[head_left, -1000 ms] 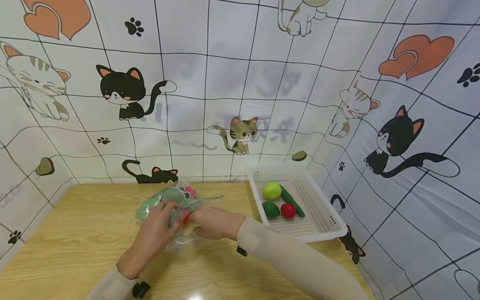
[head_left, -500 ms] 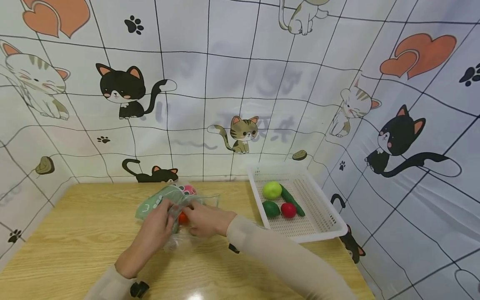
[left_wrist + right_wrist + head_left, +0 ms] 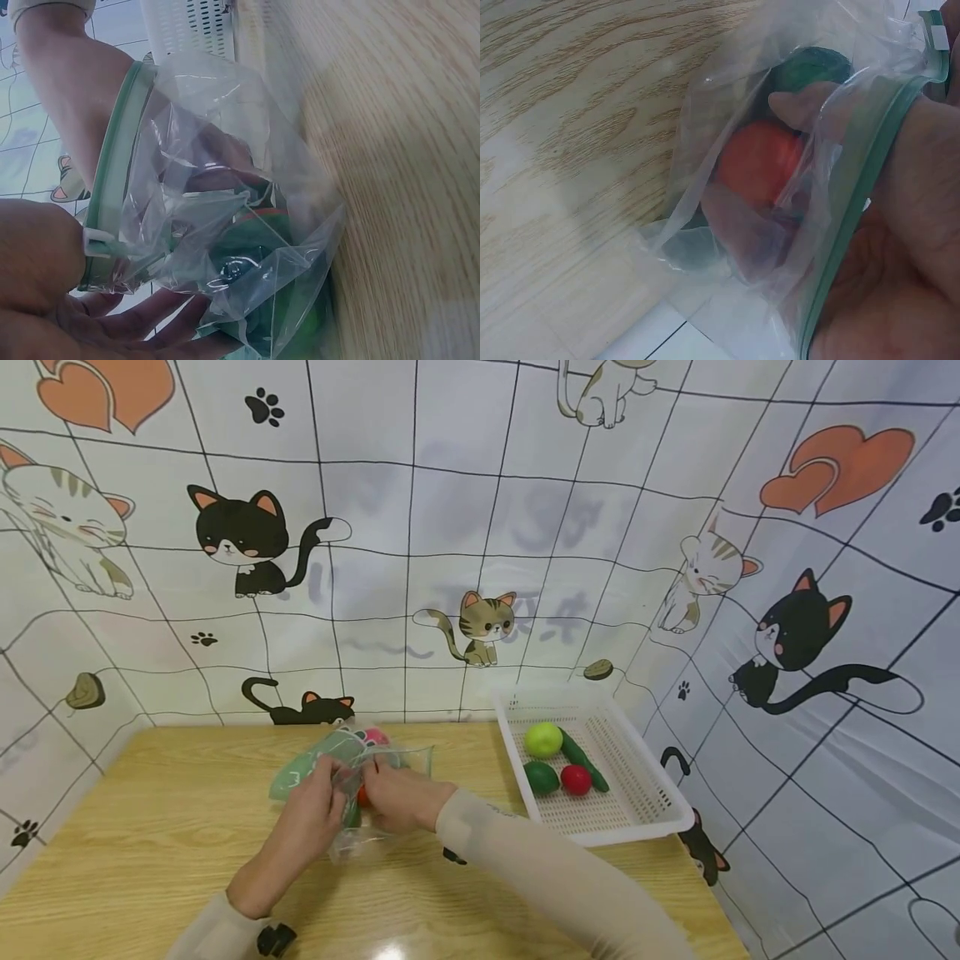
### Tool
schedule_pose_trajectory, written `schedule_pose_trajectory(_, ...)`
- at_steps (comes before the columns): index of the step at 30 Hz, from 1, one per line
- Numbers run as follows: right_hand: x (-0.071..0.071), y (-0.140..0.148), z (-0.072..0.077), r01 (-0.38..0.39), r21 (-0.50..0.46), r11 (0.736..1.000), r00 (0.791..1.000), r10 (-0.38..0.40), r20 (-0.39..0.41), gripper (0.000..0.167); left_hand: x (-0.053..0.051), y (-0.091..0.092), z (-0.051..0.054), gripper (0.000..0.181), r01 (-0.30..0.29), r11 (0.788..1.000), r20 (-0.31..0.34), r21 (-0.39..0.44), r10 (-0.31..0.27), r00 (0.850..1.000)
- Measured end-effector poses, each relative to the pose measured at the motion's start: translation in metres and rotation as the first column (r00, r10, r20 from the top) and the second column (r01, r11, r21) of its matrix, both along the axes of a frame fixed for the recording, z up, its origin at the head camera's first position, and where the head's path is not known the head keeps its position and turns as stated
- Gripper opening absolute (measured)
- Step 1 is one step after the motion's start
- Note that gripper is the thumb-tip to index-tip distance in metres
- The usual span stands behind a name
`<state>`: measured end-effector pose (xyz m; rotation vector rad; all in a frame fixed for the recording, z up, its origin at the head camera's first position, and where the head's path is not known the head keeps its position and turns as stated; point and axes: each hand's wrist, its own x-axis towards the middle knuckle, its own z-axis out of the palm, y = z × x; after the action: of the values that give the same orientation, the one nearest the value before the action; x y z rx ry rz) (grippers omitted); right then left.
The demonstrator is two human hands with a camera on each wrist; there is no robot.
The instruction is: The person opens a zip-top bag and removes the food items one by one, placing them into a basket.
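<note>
In the head view my left hand (image 3: 303, 810) holds the mouth of a clear zip bag (image 3: 418, 762) with a green seal. My right hand (image 3: 405, 797) reaches inside that bag. The right wrist view shows its thumb and fingers round an orange-red round fruit (image 3: 757, 161), seen through the plastic. A dark green round piece (image 3: 814, 67) lies beside the thumb in the bag. In the left wrist view more green contents (image 3: 259, 247) press against the film. A pale green piece with white marks (image 3: 296, 774) and a pink piece (image 3: 377, 737) sit beyond my hands.
A white perforated basket (image 3: 660, 793) stands at the right of the wooden table (image 3: 172, 827). Inside it lie a yellow-green fruit (image 3: 543, 740), a dark green fruit (image 3: 542, 778), a red one (image 3: 576, 780) and a cucumber (image 3: 585, 760). Cat-print cloth (image 3: 375, 635) hangs behind.
My right hand has moved left and deeper into the zip bag, around the orange-red fruit. My left hand stays at the bag's mouth with a slight shift. The basket's contents have not moved.
</note>
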<state>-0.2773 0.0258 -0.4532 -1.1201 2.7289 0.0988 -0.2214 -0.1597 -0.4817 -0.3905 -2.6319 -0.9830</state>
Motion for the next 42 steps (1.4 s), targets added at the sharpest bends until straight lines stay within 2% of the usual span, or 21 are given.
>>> schedule_pose_trajectory(7, -0.002, -0.003, 0.002, 0.073, -0.006, 0.997, 0.997, -0.073, 0.040, 0.081, 0.001, 0.001, 0.002, 0.022, 0.026, 0.999, 0.023, 0.041, -0.027, 0.999)
schedule_pose_trajectory(12, -0.004, -0.003, -0.001, 0.085, -0.001, 0.996, 0.994, -0.084, 0.073, 0.090, 0.001, 0.001, 0.003, 0.022, 0.036, 0.998, 0.043, 0.047, -0.038, 0.998)
schedule_pose_trajectory(17, -0.009, -0.003, -0.003, 0.088, 0.000, 0.996, 0.994, -0.088, 0.066, 0.093, 0.002, 0.002, 0.003, 0.021, 0.044, 0.998, 0.046, 0.053, -0.047, 0.998)
schedule_pose_trajectory(20, -0.010, -0.003, -0.002, 0.082, -0.011, 0.997, 0.995, -0.081, 0.058, 0.089, 0.002, 0.003, 0.003, 0.020, 0.048, 0.997, 0.041, 0.058, -0.051, 0.998)
schedule_pose_trajectory(27, -0.013, -0.003, -0.001, 0.064, -0.070, 0.996, 0.996, -0.059, 0.073, 0.068, 0.002, 0.003, 0.004, 0.019, 0.054, 0.996, 0.039, 0.073, -0.057, 0.998)
schedule_pose_trajectory(32, -0.011, -0.001, -0.006, 0.089, -0.056, 0.994, 0.994, -0.085, 0.074, 0.065, 0.004, 0.004, 0.002, 0.020, 0.056, 0.995, 0.050, 0.077, -0.060, 0.997)
schedule_pose_trajectory(37, -0.010, 0.002, -0.010, 0.105, -0.057, 0.993, 0.992, -0.100, 0.076, 0.054, 0.005, 0.006, 0.002, 0.018, 0.060, 0.994, 0.080, 0.088, -0.068, 0.994)
schedule_pose_trajectory(39, -0.010, 0.002, -0.011, 0.101, -0.064, 0.993, 0.992, -0.096, 0.083, 0.054, 0.006, 0.006, 0.003, 0.017, 0.059, 0.994, 0.094, 0.092, -0.068, 0.993)
schedule_pose_trajectory(42, -0.009, 0.003, -0.011, 0.101, -0.090, 0.991, 0.990, -0.091, 0.104, 0.067, 0.007, 0.007, 0.003, 0.017, 0.056, 0.994, 0.108, 0.095, -0.066, 0.992)
